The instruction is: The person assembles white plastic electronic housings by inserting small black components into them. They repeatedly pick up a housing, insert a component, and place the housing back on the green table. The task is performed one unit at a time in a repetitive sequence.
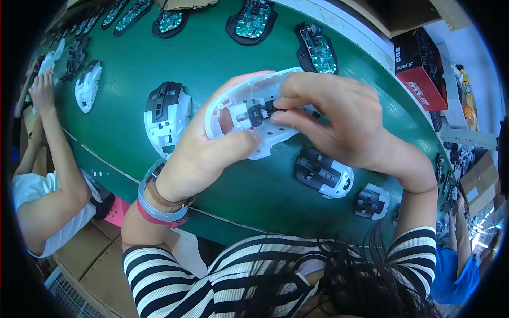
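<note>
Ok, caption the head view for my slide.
Left hand cradling a white shell, right hand pinching a black part inside.

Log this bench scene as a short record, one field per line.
Surface: green table
Left grip: around a white shell, its open inside facing up
Right grip: thumb and fingers pinching at a dark part inside that shell
Shells lying on table: white-and-grey shell and another farther left; two more toward the lower right
Far side: row of dark bases with green circuit boards
Right edge: red-and-black box
Others: co-worker's hand at far left; someone in blue at lower right
</note>
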Action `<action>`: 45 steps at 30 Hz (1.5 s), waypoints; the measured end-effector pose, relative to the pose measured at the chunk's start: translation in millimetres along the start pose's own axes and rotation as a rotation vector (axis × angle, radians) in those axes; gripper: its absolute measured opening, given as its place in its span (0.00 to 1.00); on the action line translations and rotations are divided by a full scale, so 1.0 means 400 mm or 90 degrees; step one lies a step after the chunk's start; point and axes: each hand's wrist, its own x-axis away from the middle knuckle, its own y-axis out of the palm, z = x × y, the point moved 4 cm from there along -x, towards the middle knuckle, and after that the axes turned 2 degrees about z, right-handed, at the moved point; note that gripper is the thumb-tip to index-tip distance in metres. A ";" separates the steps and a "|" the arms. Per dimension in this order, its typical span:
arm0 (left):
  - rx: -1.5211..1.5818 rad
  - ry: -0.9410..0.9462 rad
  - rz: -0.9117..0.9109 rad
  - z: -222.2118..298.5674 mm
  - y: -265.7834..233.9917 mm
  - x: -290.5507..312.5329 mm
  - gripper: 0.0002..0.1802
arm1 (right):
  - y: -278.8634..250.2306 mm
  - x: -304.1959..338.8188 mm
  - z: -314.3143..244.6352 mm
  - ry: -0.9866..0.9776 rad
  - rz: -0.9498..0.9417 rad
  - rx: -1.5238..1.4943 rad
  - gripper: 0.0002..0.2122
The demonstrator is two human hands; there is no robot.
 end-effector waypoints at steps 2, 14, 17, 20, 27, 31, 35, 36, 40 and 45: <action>0.012 0.002 -0.017 -0.006 -0.001 0.004 0.34 | -0.010 -0.001 -0.003 -0.008 -0.048 0.003 0.15; -0.013 -0.001 -0.021 -0.003 0.006 0.014 0.35 | -0.021 0.031 -0.041 0.040 -0.064 -0.018 0.21; -0.041 -0.022 0.020 -0.010 -0.021 0.018 0.31 | -0.054 0.023 -0.043 -0.001 -0.092 -0.007 0.23; -0.086 -0.025 0.055 -0.013 -0.031 0.018 0.25 | -0.046 -0.006 -0.026 -0.043 -0.130 0.021 0.25; -0.110 0.093 0.177 -0.017 -0.011 0.015 0.16 | 0.009 0.005 -0.042 0.067 -0.205 0.080 0.24; -0.130 0.098 0.195 -0.019 -0.023 0.014 0.14 | 0.012 -0.017 -0.027 0.103 -0.137 -0.093 0.26; -0.088 0.119 0.251 -0.029 -0.023 0.028 0.13 | 0.008 -0.044 -0.013 0.266 -0.126 -0.182 0.27; -0.059 0.137 0.268 -0.034 -0.021 0.030 0.13 | 0.013 -0.047 -0.014 0.239 -0.132 -0.165 0.27; -0.028 0.157 0.260 -0.023 -0.022 0.034 0.13 | 0.013 -0.051 -0.033 0.083 -0.198 -0.002 0.25; -0.011 0.136 0.227 -0.039 -0.038 0.022 0.14 | 0.045 -0.013 -0.054 -0.054 -0.186 0.326 0.16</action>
